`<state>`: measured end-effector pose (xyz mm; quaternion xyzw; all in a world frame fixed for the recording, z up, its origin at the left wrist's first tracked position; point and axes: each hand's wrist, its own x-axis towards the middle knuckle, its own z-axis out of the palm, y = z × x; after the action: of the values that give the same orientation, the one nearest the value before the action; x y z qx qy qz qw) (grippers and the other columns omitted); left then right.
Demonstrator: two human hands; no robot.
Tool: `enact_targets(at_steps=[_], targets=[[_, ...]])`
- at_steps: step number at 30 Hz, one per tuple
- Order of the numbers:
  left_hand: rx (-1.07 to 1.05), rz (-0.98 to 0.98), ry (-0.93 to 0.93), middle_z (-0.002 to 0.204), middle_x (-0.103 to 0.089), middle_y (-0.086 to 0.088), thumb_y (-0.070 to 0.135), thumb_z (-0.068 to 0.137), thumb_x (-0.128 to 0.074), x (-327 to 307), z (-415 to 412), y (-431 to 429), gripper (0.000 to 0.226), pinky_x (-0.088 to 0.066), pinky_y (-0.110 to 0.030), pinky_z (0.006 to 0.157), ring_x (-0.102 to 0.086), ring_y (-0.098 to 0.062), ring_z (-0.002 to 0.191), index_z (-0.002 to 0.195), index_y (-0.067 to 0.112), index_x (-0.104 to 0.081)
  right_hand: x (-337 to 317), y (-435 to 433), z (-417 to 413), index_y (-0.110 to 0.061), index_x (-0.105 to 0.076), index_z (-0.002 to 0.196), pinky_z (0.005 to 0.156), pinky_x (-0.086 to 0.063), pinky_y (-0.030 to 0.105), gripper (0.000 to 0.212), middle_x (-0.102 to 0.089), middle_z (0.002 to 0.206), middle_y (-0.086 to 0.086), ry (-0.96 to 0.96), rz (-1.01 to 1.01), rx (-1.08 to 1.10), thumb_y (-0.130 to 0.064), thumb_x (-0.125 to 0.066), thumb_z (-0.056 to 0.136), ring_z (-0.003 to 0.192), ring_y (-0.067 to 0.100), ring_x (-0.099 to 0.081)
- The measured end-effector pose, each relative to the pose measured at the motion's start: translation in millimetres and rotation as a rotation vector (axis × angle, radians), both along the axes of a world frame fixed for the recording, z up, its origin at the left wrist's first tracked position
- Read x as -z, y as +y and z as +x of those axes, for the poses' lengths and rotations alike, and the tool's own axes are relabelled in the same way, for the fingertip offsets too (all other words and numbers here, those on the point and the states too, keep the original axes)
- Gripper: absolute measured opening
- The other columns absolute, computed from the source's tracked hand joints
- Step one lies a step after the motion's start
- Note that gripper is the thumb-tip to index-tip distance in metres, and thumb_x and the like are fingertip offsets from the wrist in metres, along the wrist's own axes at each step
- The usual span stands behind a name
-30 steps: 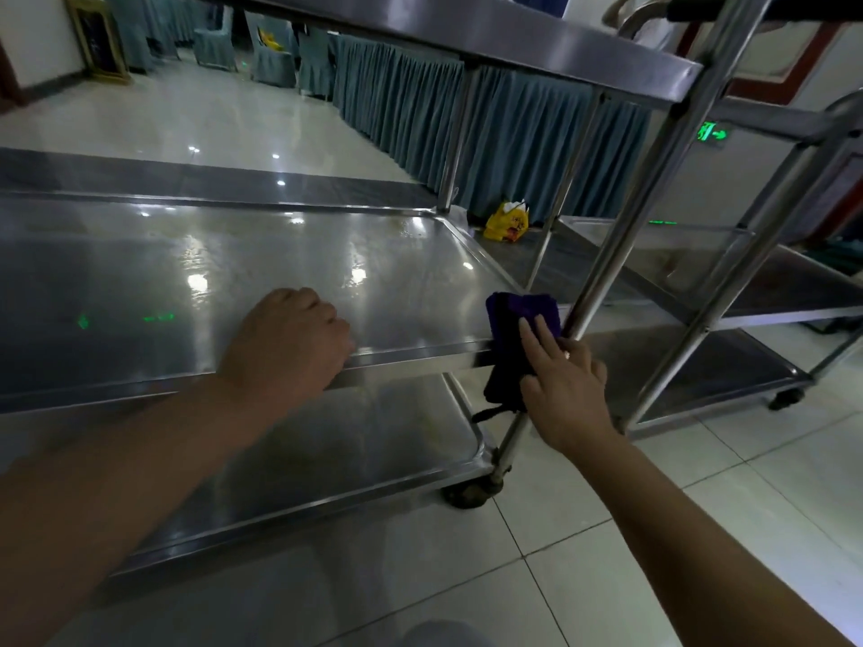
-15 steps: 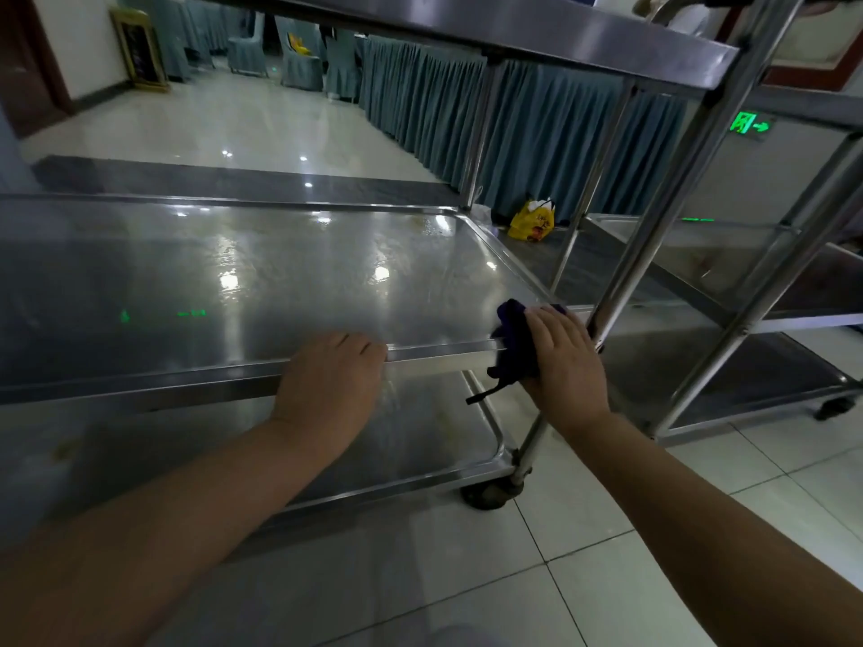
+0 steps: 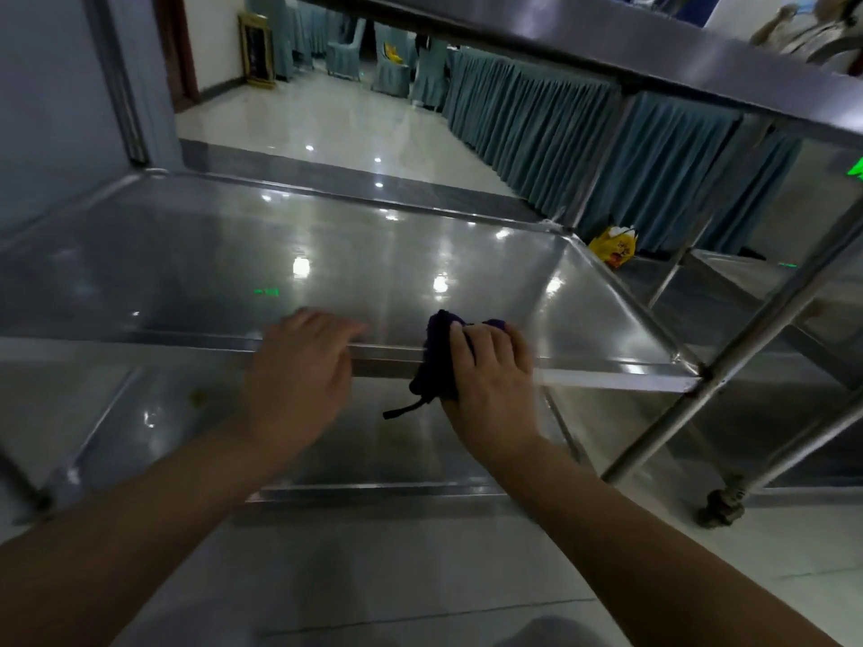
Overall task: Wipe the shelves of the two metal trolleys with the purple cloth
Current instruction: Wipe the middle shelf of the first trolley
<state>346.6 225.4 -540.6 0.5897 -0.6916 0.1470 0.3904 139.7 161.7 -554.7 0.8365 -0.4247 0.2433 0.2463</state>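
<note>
A steel trolley stands in front of me, its middle shelf point(image 3: 327, 254) shiny and bare. My right hand point(image 3: 490, 371) grips the purple cloth point(image 3: 434, 361) and presses it over the shelf's front rim, a loose strand hanging below. My left hand point(image 3: 299, 371) rests on the same rim just to the left, fingers curled over the edge. The bottom shelf point(image 3: 373, 445) lies below my hands. A second trolley point(image 3: 794, 291) stands to the right, partly behind the first one's post.
The top shelf point(image 3: 607, 49) overhangs my hands. A slanted corner post point(image 3: 747, 338) and a castor wheel point(image 3: 721, 506) are at the right. A yellow bag point(image 3: 614, 245) lies on the floor by teal-skirted tables point(image 3: 583, 133). A wall point(image 3: 56, 86) stands left.
My right hand has slid the cloth leftward from the corner post along the front rim. My left hand stayed on the rim, and the two hands are now close together.
</note>
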Motion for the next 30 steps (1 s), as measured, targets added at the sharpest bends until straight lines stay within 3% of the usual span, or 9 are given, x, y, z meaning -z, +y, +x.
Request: enact_targets(at_steps=[10, 18, 21, 24, 27, 30], targets=[[-0.313, -0.137, 0.140, 0.090, -0.065, -0.011, 0.010, 0.080, -0.042, 23.5, 163.7, 89.4, 0.030, -0.033, -0.033, 0.080, -0.054, -0.031, 0.085, 0.094, 0.007, -0.068, -0.3, 44.3, 177.4, -0.001, -0.059, 0.123, 0.108, -0.029, 0.050, 0.066, -0.063, 0.102, 0.011, 0.037, -0.074, -0.177, -0.029, -0.078, 0.066, 0.096, 0.031, -0.058], [-0.482, -0.212, 0.249, 0.083, -0.063, -0.007, 0.001, 0.079, -0.042, 42.1, 221.0, 107.4, 0.026, -0.030, -0.020, 0.090, -0.051, -0.017, 0.087, 0.086, 0.006, -0.066, -2.9, 68.0, 298.8, -0.002, -0.060, 0.119, 0.111, -0.030, 0.053, 0.060, -0.063, 0.105, 0.012, 0.117, -0.061, -0.343, -0.026, -0.075, 0.066, 0.104, 0.032, -0.057], [-0.562, -0.264, 0.355, 0.082, -0.061, -0.009, -0.008, 0.078, -0.044, 34.1, 230.4, 111.5, 0.024, -0.035, -0.024, 0.081, -0.049, -0.017, 0.086, 0.085, 0.003, -0.064, -12.0, 79.4, 336.9, -0.003, -0.059, 0.121, 0.111, -0.028, 0.051, 0.069, -0.062, 0.109, 0.013, 0.187, 0.006, -0.383, -0.031, -0.079, 0.062, 0.107, 0.032, -0.056], [-0.626, -0.269, 0.430, 0.082, -0.060, -0.009, 0.001, 0.083, -0.040, 22.6, 241.6, 123.1, 0.025, -0.040, -0.032, 0.077, -0.048, -0.017, 0.085, 0.084, 0.002, -0.064, -19.4, 87.3, 367.0, -0.003, -0.056, 0.124, 0.112, -0.026, 0.050, 0.081, -0.060, 0.111, 0.014, 0.263, 0.057, -0.403, -0.035, -0.083, 0.054, 0.109, 0.033, -0.053], [-0.685, -0.240, 0.486, 0.082, -0.060, -0.009, 0.003, 0.082, -0.036, 7.9, 252.5, 144.1, 0.028, -0.042, -0.034, 0.077, -0.049, -0.018, 0.084, 0.083, 0.002, -0.064, -33.7, 92.4, 395.6, -0.007, -0.061, 0.107, 0.096, -0.039, 0.045, 0.058, -0.059, 0.092, 0.010, 0.292, 0.100, -0.396, -0.036, -0.080, 0.061, 0.090, 0.030, -0.055], [-0.737, -0.180, 0.515, 0.083, -0.062, -0.007, 0.002, 0.082, -0.036, -15.1, 259.7, 169.2, 0.029, -0.040, -0.026, 0.080, -0.050, -0.016, 0.086, 0.085, 0.004, -0.064, -56.9, 96.0, 406.4, -0.011, -0.064, 0.087, 0.074, -0.044, 0.037, 0.045, -0.056, 0.076, 0.005, 0.276, 0.166, -0.437, -0.040, -0.084, 0.059, 0.073, 0.024, -0.054]])
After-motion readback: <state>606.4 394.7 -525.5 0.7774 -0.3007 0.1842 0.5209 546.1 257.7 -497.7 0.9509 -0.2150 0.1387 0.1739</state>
